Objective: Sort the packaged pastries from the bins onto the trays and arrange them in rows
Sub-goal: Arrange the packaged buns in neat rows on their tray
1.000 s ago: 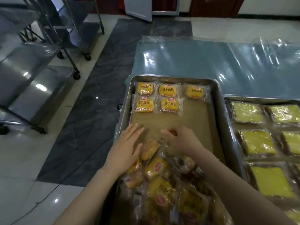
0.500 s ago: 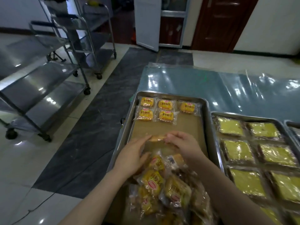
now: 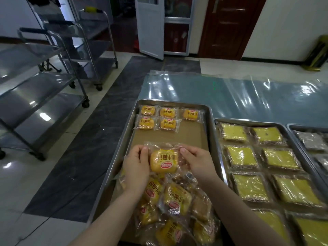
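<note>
Fingers of the left hand (image 3: 136,167) curl round the left edge of a wrapped bun (image 3: 164,161), with the thumb pressed on top of the clear film. The right hand (image 3: 197,162) pinches the right edge in the same way, thumb on top and fingers tucked beneath. The bun sits between the two hands, printed face up, with its red logo on the side nearest the person. Whether it is lifted or rests on the surface below cannot be told.

It is held over the brown liner (image 3: 191,137) of a steel tray (image 3: 211,121), about midway along it. At the tray's far end lie five arranged buns (image 3: 167,112): three in the back row, the right one set a little apart, and two in the row just in front. Nearer the person, under both wrists, a loose pile of buns (image 3: 177,199) covers the tray's near end, the wrappers overlapping at all angles.

Just beside it on the right stands a second tray (image 3: 248,121) with yellow square cakes in rows, and past that the edge of a third tray (image 3: 301,125). All stand on a desk (image 3: 230,93) covered in glossy plastic film. Steel trolleys (image 3: 53,96) stand on the floor to the left, well apart.
</note>
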{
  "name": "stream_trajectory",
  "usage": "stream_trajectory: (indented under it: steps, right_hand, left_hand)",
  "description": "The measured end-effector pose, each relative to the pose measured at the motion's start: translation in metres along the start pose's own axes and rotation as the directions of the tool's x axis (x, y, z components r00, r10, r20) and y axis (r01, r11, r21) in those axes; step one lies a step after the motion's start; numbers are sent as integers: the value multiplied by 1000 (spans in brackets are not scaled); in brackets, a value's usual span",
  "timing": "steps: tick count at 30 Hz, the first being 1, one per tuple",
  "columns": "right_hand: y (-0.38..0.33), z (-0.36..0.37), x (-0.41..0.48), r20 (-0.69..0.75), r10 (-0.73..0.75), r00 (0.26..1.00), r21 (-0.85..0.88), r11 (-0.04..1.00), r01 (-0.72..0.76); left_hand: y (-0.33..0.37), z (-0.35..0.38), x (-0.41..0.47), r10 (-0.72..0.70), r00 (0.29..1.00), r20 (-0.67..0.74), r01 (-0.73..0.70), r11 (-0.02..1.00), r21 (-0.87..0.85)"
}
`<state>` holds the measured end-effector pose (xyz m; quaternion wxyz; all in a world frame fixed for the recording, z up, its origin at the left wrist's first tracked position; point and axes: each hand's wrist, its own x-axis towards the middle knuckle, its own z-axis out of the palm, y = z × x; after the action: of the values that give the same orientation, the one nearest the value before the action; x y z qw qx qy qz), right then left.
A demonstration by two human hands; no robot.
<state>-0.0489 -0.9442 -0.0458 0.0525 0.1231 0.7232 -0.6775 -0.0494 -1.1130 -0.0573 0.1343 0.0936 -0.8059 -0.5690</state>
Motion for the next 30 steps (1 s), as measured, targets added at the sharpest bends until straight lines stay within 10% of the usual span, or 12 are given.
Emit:
stream_trajectory:
  steps: [11,16,21,25,30]
  right_hand:
    - [12,-17,42,316,11,949,-231,971,66]
    - [34,-40,93,-111,66,992,-80,994,-75]
    - [64,-56,117,-163,69,984,-236,966,-107]
    - [77,-61,129,88,-300,950,-846,481,230]
    - [77,-62,152,520,-208,829,-800,222,557]
  left_hand:
    - [-18,20,22,178,965,191,-226,936,270]
    - [-36,22,34,61,976,207,-123,946,301]
    - [-77,-10,32,-34,992,118,-30,862,505]
    - [-100,-32,25,-14,974,228,-122,812,571]
    - [-102,-32,23,-50,913,406,-209,797,567]
